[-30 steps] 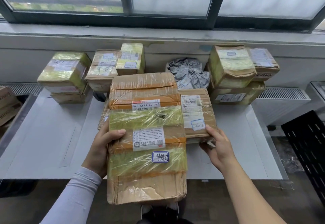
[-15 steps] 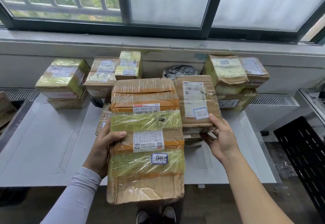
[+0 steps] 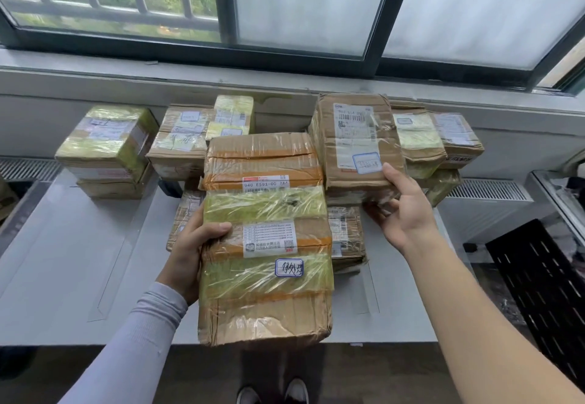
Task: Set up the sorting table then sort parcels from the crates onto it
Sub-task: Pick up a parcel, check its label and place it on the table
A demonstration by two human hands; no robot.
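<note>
Parcels fill both hands: left hand [image 3: 186, 251] grips taped parcel [image 3: 266, 264], right hand [image 3: 402, 213] raises brown parcel [image 3: 354, 140].

The left hand [image 3: 190, 245] fingers are hidden behind the taped parcel [image 3: 266, 264]. That parcel conceals the table [image 3: 63, 261] near edge centre. Label text on rear parcels [image 3: 107, 147] is illegible.

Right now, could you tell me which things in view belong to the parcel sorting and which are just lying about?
Part of the job:
- taped parcel in left hand
- brown parcel in right hand
- stacked parcels
- sorting table

Lying about:
- black perforated panel
- radiator grille
</note>
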